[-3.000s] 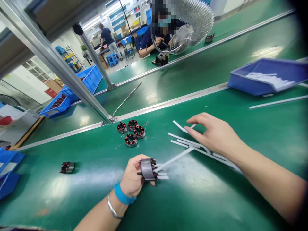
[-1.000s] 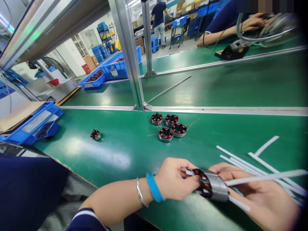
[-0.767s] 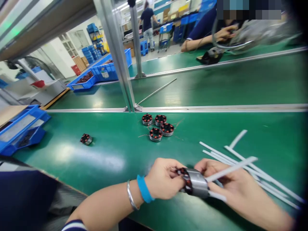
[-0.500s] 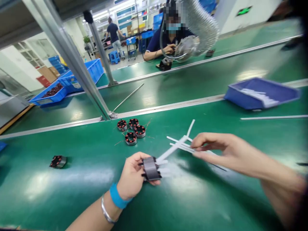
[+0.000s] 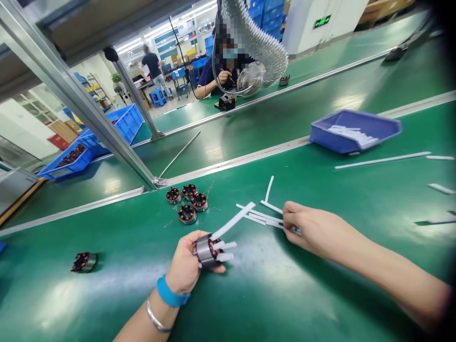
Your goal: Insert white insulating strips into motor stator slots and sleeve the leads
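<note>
— And the right hand (image 5: 313,231) has come off the wound ring (image 5: 204,251) since the frame under a second back, and now it's down at the white strips (image 5: 257,218)!

— How are its fingers?

— Curled close together over the strips, tips tucked from view, so I can't tell whether they've pinched one.

— And the left hand (image 5: 184,266)?

— Clamped firmly on the wound ring, over the green bench (image 5: 228,308)! A long strip (image 5: 233,221) slants up out of it toward the pile, with shorter white ends poking out just below.

— What's around them?

— Four more rings (image 5: 188,220) bunched beyond the left hand, thin wires trailing; a lone ring (image 5: 86,262) well apart, off to the left. Over on the right, a purple-blue bin (image 5: 322,137) with white pieces inside, and a loose strip (image 5: 383,160) lying near it.

— Anyone across the way?

— Yes, a co-worker's hand (image 5: 224,77), raised near a silver hose (image 5: 265,47).
</note>
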A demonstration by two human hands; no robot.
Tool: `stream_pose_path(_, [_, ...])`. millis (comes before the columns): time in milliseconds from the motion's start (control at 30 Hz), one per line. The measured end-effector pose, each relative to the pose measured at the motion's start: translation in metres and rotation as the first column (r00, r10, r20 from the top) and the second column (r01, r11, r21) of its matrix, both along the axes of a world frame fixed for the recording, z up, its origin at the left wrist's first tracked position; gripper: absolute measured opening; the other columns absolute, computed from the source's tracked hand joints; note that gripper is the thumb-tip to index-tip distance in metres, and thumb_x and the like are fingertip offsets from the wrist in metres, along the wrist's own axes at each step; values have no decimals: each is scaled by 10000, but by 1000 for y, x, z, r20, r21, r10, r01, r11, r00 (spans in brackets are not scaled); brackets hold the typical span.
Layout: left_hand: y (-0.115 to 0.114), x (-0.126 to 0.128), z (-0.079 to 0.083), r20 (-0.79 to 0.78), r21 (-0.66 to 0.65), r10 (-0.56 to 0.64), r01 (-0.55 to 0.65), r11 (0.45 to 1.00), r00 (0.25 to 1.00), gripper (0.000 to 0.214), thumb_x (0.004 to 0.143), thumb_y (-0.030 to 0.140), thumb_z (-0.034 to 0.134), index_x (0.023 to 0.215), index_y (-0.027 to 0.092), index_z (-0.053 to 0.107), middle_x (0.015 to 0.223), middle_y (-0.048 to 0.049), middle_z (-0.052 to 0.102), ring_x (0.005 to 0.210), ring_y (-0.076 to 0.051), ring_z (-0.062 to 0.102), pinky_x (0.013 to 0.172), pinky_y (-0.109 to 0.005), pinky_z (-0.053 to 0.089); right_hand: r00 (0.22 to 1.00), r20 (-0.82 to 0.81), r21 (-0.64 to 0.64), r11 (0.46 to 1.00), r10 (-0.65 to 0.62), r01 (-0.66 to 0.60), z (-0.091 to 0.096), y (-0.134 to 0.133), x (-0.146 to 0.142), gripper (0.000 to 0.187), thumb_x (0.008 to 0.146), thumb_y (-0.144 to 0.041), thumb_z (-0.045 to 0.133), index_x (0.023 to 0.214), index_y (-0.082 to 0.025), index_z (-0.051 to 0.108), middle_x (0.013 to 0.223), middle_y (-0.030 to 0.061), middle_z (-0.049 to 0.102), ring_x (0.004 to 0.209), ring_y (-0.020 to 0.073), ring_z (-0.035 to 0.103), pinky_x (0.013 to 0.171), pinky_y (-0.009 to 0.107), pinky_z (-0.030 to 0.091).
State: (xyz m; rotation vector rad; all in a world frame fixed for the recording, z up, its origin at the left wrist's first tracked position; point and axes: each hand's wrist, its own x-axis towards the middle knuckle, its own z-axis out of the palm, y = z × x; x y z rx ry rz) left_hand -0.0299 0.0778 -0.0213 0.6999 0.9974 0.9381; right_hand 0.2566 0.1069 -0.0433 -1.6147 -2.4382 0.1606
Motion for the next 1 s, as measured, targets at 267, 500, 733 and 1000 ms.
stream_pose_path(267, [-2, -6, -19, 131, 17, -171, 170, 985, 977, 441, 629, 196, 859, 1025, 135, 675, 797, -91, 760, 636, -229, 732, 436, -248, 583, 794, -577, -34, 966, 190, -256, 44, -7, -38, 130, 718, -179, 552, 599, -229, 570, 707, 22, 650, 585, 153, 573, 574, 281, 452])
stream_pose_path(500, [1, -8, -31, 144, 2, -217, 219, 976, 965, 405, 677, 148, 746, 1075, 111, 681, 787, -91, 752, 592, -225, 729, 483, -251, 582, 637, -759, -219, 868, 136, -446, 35, -11, -72, 160, 800, -245, 583, 665, -214, 664, 758, 26, 656, 690, 161, 604, 651, 270, 472])
stream_pose_path(733, [-1, -2, -22, 222, -52, -260, 278, 959, 940, 598, 608, 122, 708, 1204, 139, 656, 975, -118, 757, 792, -274, 757, 635, -268, 594, 531, -834, -354, 883, -149, -309, 19, -13, -78, 258, 776, -439, 635, 640, -223, 674, 675, 34, 683, 643, 192, 624, 648, 310, 520])
stream_pose_path(1000, [-15, 9, -31, -108, 54, -147, 153, 987, 983, 709, 679, 401, 802, 1282, 83, 610, 1039, -183, 722, 707, -226, 729, 603, -286, 569, 495, -825, -463, 828, -272, -317, -4, -16, -82, 326, 667, -541, 772, 632, -218, 751, 794, 98, 676, 686, 222, 635, 619, 297, 549])
